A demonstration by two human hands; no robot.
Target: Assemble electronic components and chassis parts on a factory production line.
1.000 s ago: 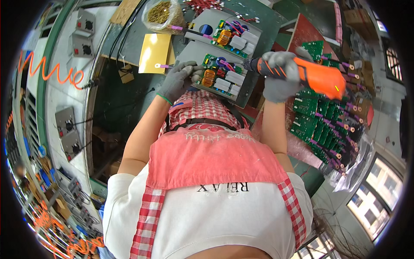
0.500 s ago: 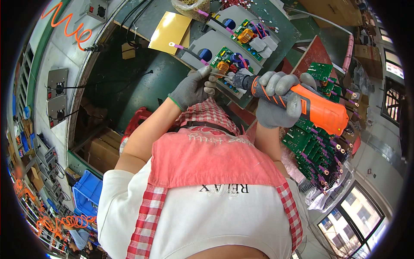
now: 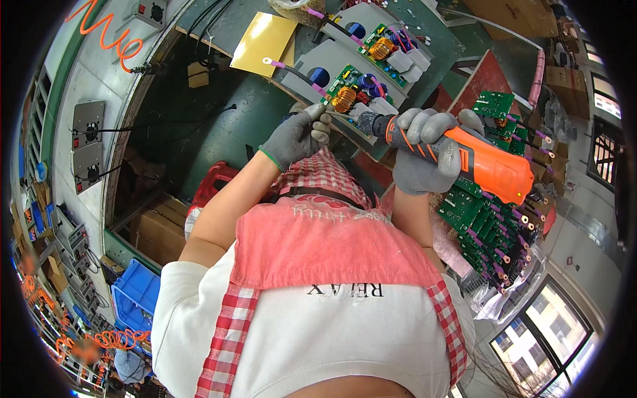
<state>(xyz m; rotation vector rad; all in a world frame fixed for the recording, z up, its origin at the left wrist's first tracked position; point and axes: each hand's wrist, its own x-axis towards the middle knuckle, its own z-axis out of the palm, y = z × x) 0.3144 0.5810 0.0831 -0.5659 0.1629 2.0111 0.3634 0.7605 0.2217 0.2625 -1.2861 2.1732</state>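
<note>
My right hand (image 3: pixel 430 149), in a grey glove, is wrapped round the handle of an orange and black cordless screwdriver (image 3: pixel 492 166). Its long bit points left, toward my other hand. My left hand (image 3: pixel 295 136), gloved too, is closed with thumb and fingers pinched at the bit's tip; what they pinch is too small to make out. Just beyond the tip lies a green circuit board (image 3: pixel 348 83) with a copper coil (image 3: pixel 344 99), on a grey plate (image 3: pixel 308 63). A black cable (image 3: pixel 302 74) with a ring lug and purple sleeve runs from it.
A second board with a coil (image 3: pixel 380 48) lies farther back on the green bench. A yellow sheet (image 3: pixel 262 40) is at the left of the plates. Many green boards with lugged cables (image 3: pixel 488 232) are stacked at right. A blue crate (image 3: pixel 136 292) stands lower left.
The screwdriver and both hands have shifted only slightly, with the grip on the tool unchanged. The bit's tip stays by my left fingers.
</note>
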